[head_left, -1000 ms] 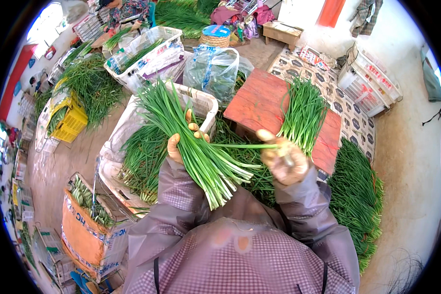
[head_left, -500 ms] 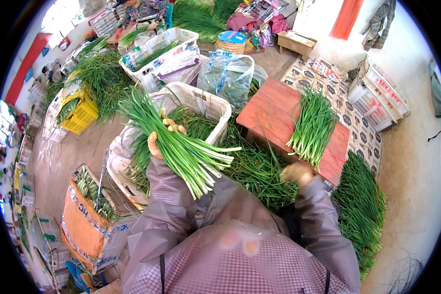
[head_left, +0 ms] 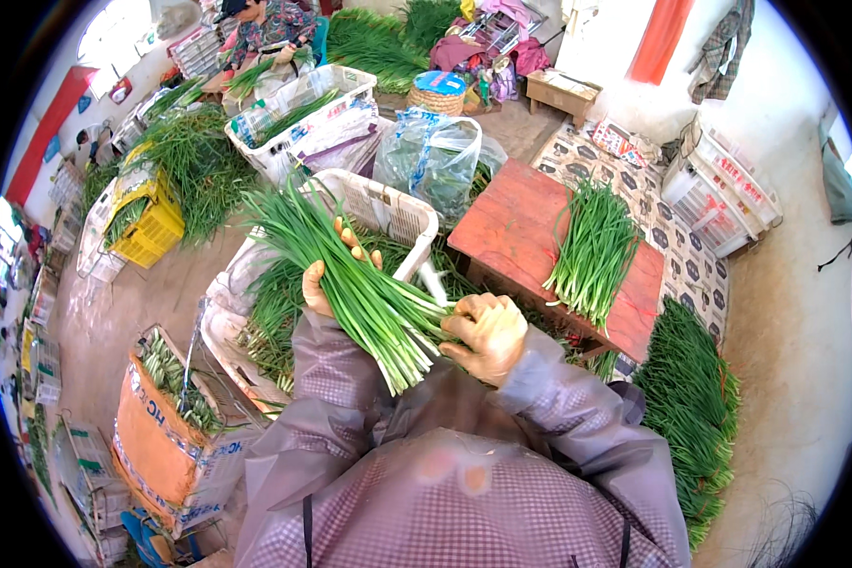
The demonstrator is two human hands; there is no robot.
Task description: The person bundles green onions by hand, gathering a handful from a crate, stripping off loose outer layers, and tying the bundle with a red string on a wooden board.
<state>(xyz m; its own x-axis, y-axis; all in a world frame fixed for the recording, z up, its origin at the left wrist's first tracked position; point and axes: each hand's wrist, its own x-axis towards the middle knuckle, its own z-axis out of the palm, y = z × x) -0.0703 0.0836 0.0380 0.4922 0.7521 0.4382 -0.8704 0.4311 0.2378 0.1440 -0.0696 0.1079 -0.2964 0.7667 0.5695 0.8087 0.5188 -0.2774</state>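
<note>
A produce-sorting workroom, shown by plastic crates (head_left: 150, 237), heaped greens (head_left: 689, 407) and (farther back) another person (head_left: 267, 36) at work.

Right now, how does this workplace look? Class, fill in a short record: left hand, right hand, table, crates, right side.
Left hand: the left hand grips a bunch of long green stalks
Right hand: the right hand, fingers curled, is at the bunch's pale stem ends; exactly what it grips is unclear
Table: red table bearing a second bunch
Crates: white crate with greens inside; yellow crate farther left
Right side: large green heap beside the table
</note>
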